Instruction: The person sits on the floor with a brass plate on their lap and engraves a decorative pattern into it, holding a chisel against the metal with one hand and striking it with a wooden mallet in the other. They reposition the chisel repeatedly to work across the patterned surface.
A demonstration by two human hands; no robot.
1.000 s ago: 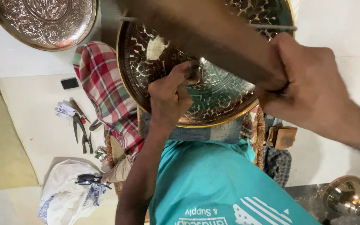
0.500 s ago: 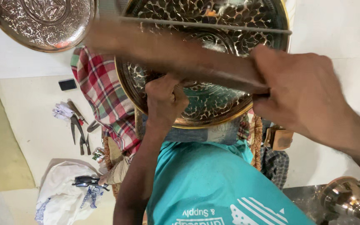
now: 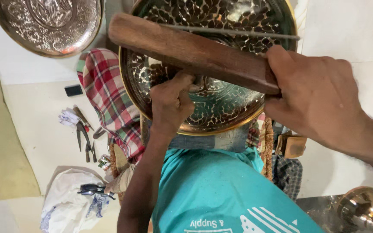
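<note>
A large round brass plate point(image 3: 238, 108) with an engraved leaf pattern lies in front of my teal shirt. My left hand point(image 3: 171, 103) rests on its lower left part, fingers closed on a small metal punch whose tip is hidden against the plate. My right hand point(image 3: 320, 99) grips one end of a long brown wooden mallet point(image 3: 191, 54), which slants across the plate above my left hand. A thin grey rod point(image 3: 238, 32) crosses the plate's upper part.
A second engraved plate point(image 3: 48, 23) lies at the top left. A red checked cloth point(image 3: 106, 97) sits beside the main plate. Pliers and small tools point(image 3: 83, 133) lie on the pale floor, a white cloth point(image 3: 70, 203) below them. A shiny metal bowl point(image 3: 363, 207) is at the bottom right.
The wooden mallet has swung from a steep slant to lying flatter across the plate, its far end moving left. My left hand stays on the plate.
</note>
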